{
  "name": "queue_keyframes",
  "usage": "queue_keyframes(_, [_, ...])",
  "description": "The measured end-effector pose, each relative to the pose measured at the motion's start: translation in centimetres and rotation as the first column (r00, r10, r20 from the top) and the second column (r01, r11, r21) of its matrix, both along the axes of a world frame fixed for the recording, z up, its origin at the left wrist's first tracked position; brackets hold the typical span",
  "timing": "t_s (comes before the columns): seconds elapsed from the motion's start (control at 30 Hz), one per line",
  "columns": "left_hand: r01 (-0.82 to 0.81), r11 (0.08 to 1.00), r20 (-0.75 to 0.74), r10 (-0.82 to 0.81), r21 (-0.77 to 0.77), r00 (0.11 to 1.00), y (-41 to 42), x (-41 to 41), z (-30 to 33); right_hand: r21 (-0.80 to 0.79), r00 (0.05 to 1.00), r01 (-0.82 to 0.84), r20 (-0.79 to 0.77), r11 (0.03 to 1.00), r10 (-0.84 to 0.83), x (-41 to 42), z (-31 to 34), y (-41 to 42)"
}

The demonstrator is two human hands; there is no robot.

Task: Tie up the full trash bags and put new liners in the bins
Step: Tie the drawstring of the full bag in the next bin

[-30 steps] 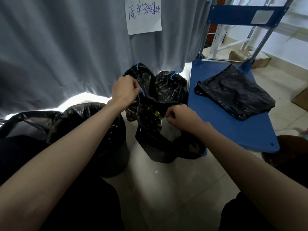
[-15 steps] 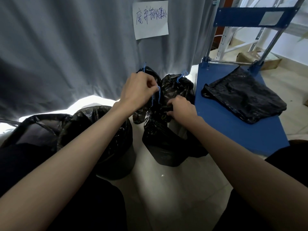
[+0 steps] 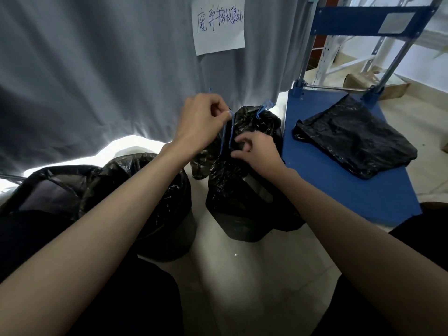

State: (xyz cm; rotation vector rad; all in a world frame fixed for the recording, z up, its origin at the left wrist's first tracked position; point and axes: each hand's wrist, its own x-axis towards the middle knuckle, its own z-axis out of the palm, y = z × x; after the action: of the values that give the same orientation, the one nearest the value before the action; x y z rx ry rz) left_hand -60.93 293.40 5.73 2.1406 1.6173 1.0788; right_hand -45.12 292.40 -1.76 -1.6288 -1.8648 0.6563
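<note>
A full black trash bag stands on the pale floor in front of me. Its blue drawstring runs up from the gathered neck. My left hand pinches the drawstring's top and holds it taut above the bag. My right hand is closed on the bag's neck just below. Behind them sits a second tied black bag with a blue tie; a third is mostly hidden by my left hand. A lined dark bin stands at the left.
A blue platform cart stands at the right with a flat black liner lying on it. A grey curtain with a handwritten paper sign hangs behind. Another black-lined container is at far left. Cardboard boxes sit beyond the cart.
My left hand has risen with the blue drawstring, pulling it taut. My right hand has moved up from the bag's side to its neck. The view has shifted slightly.
</note>
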Motion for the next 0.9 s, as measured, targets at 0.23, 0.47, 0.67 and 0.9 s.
queue_keyframes(0.23, [0.134, 0.990, 0.023, -0.134, -0.039, 0.991, -0.1, 0.6, -0.6, 0.023, 0.946, -0.023, -0.323, 0.999, 0.029, -1.7, 2.1, -0.2])
queue_keyframes(0.47, [-0.110, 0.909, -0.299, -0.016, -0.401, 0.954, 0.5, -1.8, -4.9, -0.016, 0.904, 0.074, -0.422, 0.997, -0.074, -0.1, 1.7, -0.2])
queue_keyframes(0.67, [-0.149, 0.893, -0.358, -0.015, -0.425, 0.934, -0.3, -0.5, -7.5, -0.012, 0.897, 0.077, -0.436, 0.997, -0.075, 0.4, 1.9, -0.3])
queue_keyframes(0.9, [-0.250, 0.898, -0.477, 0.053, -0.361, 0.877, 0.5, -2.3, -8.3, -0.022, 0.877, 0.126, -0.465, 0.992, -0.122, 2.0, 2.3, -0.3])
